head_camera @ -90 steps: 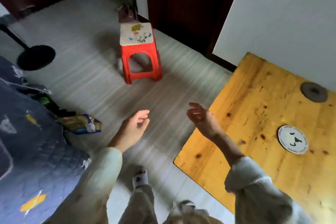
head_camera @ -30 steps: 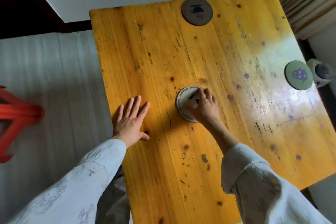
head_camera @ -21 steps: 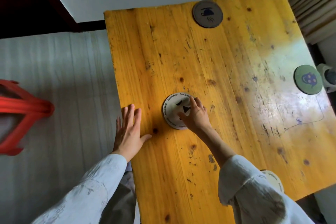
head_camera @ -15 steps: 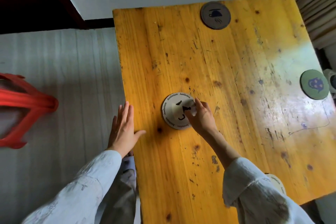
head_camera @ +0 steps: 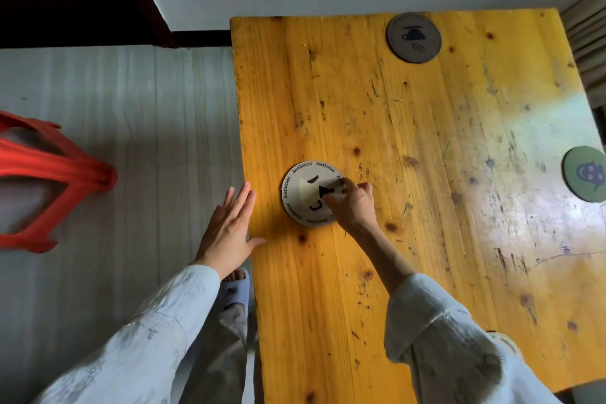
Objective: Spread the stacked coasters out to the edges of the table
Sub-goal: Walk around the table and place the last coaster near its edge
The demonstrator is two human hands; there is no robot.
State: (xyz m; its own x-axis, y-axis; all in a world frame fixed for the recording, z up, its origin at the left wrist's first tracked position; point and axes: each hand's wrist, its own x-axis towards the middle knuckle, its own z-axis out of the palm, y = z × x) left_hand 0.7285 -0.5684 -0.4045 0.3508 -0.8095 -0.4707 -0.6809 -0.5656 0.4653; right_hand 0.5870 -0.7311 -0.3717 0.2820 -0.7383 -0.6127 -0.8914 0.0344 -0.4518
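Four coasters show on the table point(head_camera: 410, 272) — three at the edges, one in play. Nearest, at 5 o'clock, a white coaster point(head_camera: 506, 343) peeks from behind the right sleeve point(head_camera: 459, 344) at the near edge; mostly hidden, so can't say how it sits.

Right hand point(head_camera: 352, 203), approx. centre frame, has fingertips point(head_camera: 331, 198) pressed flat on the face coaster point(head_camera: 306, 192) — pushing down on it, not pinching or lifting. Left hand point(head_camera: 229, 229) at 9 o'clock of that coaster, fingers spread and empty, palm over the table's left edge, thumb on the wood. It touches nothing but the table, if that.

What's changed: vs. a sec ago the face coaster has slid left, from mid-table toward the left edge, and the left hand has backed off the tabletop to the rim to make room. Coaster now sits near the edge but not at it; a strip of bare wood lies between.

Meaning for the task: prob. the last of the stack, and the slide is nearly done. One more short push to 9 o'clock should finish it; too hard a shove could send it over the side onto the floor point(head_camera: 131, 141), where the left hand looks placed to stop it.

Farther out: green coaster point(head_camera: 585, 179) at 3 o'clock, by the right edge. Dark coaster point(head_camera: 414, 37) at 1 o'clock by the far edge. Red stool point(head_camera: 49, 174) off at 9 o'clock, well apart.
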